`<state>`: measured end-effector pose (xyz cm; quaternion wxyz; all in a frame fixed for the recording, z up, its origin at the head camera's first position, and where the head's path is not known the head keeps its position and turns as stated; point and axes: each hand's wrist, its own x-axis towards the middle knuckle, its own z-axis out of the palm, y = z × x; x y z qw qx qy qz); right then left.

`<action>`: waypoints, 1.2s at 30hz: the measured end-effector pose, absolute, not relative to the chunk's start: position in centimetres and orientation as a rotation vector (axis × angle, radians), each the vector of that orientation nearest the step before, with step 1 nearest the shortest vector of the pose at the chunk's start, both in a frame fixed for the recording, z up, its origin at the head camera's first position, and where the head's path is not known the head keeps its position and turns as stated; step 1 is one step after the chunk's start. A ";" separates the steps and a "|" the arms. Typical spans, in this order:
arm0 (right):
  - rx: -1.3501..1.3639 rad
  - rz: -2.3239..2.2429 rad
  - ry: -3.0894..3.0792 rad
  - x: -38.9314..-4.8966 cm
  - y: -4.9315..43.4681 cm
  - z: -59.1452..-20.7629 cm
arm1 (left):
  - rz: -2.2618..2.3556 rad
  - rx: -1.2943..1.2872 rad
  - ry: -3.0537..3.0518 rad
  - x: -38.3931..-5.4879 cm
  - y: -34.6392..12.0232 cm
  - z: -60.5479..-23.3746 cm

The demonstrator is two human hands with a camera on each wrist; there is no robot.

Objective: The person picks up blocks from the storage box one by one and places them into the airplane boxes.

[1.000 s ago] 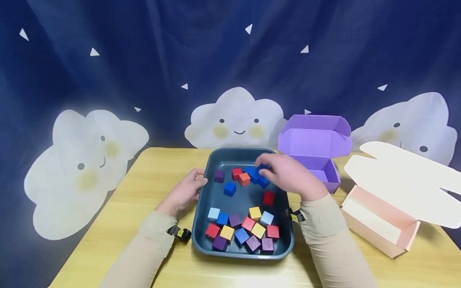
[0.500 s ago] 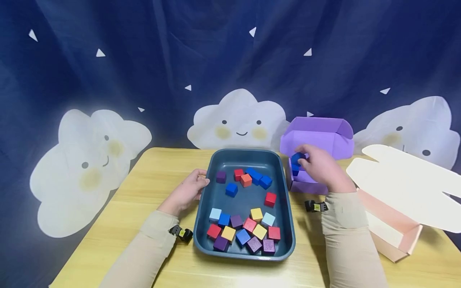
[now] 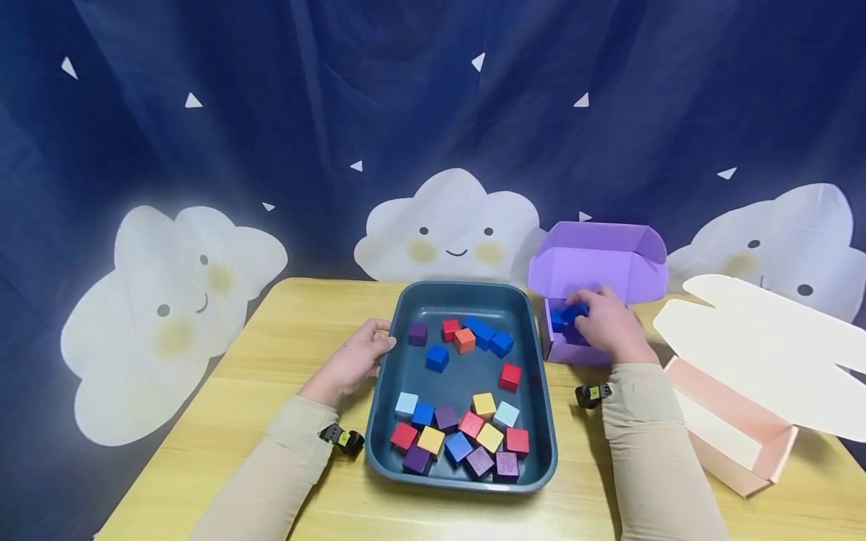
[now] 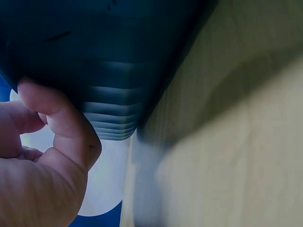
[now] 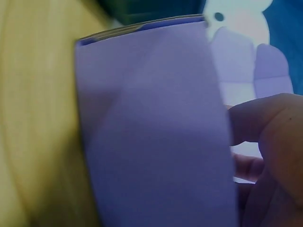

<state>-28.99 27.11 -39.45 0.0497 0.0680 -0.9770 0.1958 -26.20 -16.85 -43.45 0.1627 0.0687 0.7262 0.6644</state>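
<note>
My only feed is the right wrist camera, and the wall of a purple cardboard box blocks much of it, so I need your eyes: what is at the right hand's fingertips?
Observer: The head view shows a small blue cube there, with the right hand reaching into the purple cardboard box; I can't tell whether the cube is gripped.
Operator: Anything of that colour outside the box?
Observer: Yes, several more blue cubes lie in the dark blue-grey rectangular tray.
Operator: And what stands to the right, on the person's side?
Observer: An open pale-pink cardboard box.
</note>
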 end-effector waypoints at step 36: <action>0.267 0.664 -2.988 -29.6 26.8 -41.3 | 1.906 0.209 2.064 -26.6 -17.0 -43.7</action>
